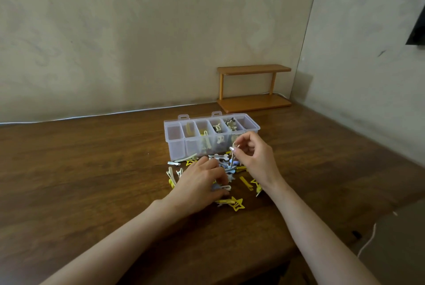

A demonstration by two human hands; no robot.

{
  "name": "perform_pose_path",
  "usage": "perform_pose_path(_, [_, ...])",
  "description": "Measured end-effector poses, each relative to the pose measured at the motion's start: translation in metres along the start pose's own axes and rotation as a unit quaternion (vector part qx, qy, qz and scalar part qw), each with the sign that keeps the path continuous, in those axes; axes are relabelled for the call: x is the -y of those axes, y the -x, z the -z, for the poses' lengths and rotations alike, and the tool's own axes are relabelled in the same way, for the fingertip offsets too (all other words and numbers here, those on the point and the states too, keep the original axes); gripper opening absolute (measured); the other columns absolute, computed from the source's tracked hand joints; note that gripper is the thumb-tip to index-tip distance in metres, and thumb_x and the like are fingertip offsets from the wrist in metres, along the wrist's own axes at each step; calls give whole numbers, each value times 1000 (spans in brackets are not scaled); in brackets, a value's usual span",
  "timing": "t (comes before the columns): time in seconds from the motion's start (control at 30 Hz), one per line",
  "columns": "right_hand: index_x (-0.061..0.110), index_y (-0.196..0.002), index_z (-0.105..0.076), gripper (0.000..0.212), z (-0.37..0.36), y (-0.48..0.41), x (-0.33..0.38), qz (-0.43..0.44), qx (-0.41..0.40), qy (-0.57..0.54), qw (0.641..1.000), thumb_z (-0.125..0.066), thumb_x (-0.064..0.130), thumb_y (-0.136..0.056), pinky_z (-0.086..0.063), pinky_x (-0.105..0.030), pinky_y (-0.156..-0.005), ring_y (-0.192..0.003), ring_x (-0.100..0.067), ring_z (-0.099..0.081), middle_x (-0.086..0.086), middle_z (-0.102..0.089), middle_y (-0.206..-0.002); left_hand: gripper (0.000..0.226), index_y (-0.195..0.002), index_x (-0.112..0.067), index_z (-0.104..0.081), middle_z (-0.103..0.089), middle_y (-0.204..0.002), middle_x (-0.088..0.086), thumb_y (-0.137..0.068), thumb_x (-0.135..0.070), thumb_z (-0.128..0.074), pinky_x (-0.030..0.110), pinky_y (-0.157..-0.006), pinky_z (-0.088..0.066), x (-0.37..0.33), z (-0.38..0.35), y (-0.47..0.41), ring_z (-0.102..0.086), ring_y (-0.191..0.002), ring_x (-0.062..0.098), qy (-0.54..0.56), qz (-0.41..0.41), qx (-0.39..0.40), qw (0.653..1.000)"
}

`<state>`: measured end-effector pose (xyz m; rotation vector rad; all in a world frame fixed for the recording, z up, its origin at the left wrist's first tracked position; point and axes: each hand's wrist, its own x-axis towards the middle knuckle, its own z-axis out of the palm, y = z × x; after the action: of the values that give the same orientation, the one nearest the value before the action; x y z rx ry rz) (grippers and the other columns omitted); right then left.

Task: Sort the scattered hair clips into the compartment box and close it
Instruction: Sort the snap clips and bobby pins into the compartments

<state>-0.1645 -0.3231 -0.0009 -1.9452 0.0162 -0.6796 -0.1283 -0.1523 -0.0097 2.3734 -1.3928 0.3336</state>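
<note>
Two bare forearms reach from the near edge across a dark wooden table (80,169). Along the far left, a white cable (92,116) runs where the table meets the wall.

A silver clip (174,163) and cream clips (171,175) mark the left edge of the scattered pile, which lies on the table just in front of the box. The left hand (202,181) rests palm down on the middle of that pile, fingers bent over the clips. Whether it grips one cannot be told. A white clip (225,187) lies at its thumb, and a yellow star clip (236,203) lies just nearer the camera.

Behind the pile stands the clear box (174,144), its top open and its six compartments in a row. Yellow clips show in the second and third compartments from the left; cream and brownish claw clips show in the fourth and fifth.

The right hand (255,156) hovers over the pile's right side, at the box's near right corner. Its thumb and fingertips pinch a slim pale clip (234,153), which hangs nearly upright above the pile. A yellow bar clip (243,181) lies beside the right wrist.

Farther right, a small two-tier wooden shelf (253,87) stands against the wall, well apart from the box. A white cord (368,241) trails off the table's right edge.
</note>
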Motion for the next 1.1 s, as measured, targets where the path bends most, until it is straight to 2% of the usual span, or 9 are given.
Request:
perform_pose_path(0.17, [18,-106,-60,22,2,0,-1,-24,6,-36,999,-64,10,-85,-52,-19,-64,-74,-8,-63,1,-65,-82,12,-89,-23,-55,-55,-88,-12,-84,-33,-61,17,-69,-45,-2,13,-3,-51,-80,4,122,55,-50,990])
perform_pose_path(0.27, [17,-101,-65,16,2,-1,-4,-20,15,-15,1000,-64,13,-86,-49,-17,-63,-76,-8,-63,2,-65,-85,10,-89,-19,-54,-59,-81,-7,-85,-23,-62,13,-62,-47,2,30,-14,-57,-72,4,204,116,-85,968])
perform_pose_path(0.37, [14,-96,-67,12,2,-2,-6,-17,20,-6,1000,-66,15,-84,-52,-25,-66,-78,-12,-62,2,-65,-83,15,-92,-14,-53,-61,-81,-3,-83,-18,-65,10,-59,-46,17,48,-34,-57,-70,3,232,152,-148,949])
perform_pose_path(0.47, [13,-90,-66,8,2,-2,-7,-23,16,-5,1000,-68,17,-83,-51,-30,-67,-74,-15,-61,0,-64,-79,18,-92,-12,-56,-65,-82,2,-81,-20,-68,20,-63,-50,38,58,-61,-62,-74,13,217,188,-205,936])
perform_pose_path(0.6, [15,-84,-66,6,1,-2,-8,-21,12,2,1000,-69,20,-83,-51,-23,-63,-68,-11,-61,-1,-66,-77,23,-89,-10,-56,-63,-81,2,-79,-24,-71,24,-61,-46,66,55,-94,-58,-75,17,168,234,-239,927])
perform_pose_path(0.67, [14,-84,-66,7,1,-2,-8,-16,12,6,1000,-69,20,-84,-51,-24,-62,-66,-10,-61,0,-65,-76,26,-91,-9,-56,-63,-83,3,-79,-28,-70,32,-65,-48,74,49,-104,-58,-77,20,133,255,-223,931])
perform_pose_path(0.77, [13,-86,-65,6,1,-1,-6,-12,10,-3,1000,-69,18,-83,-53,-30,-65,-64,-8,-61,-1,-65,-76,27,-94,-13,-57,-65,-92,3,-82,-36,-65,35,-68,-49,81,41,-110,-59,-82,21,27,286,-117,951])
perform_pose_path(0.87, [15,-87,-62,10,1,0,-4,-16,4,-20,1000,-70,16,-82,-53,-31,-66,-64,-8,-61,0,-64,-76,26,-95,-17,-59,-65,-95,0,-85,-41,-60,33,-65,-47,82,41,-104,-58,-81,17,-12,275,-79,958])
perform_pose_path(1.1, [15,-83,-60,9,1,0,-3,-13,-3,-18,1000,-68,19,-84,-50,-23,-61,-69,-13,-61,-5,-65,-78,15,-95,-18,-57,-57,-86,-10,-88,-31,-58,26,-61,-38,60,61,-50,-51,-80,12,-2,183,-193,964])
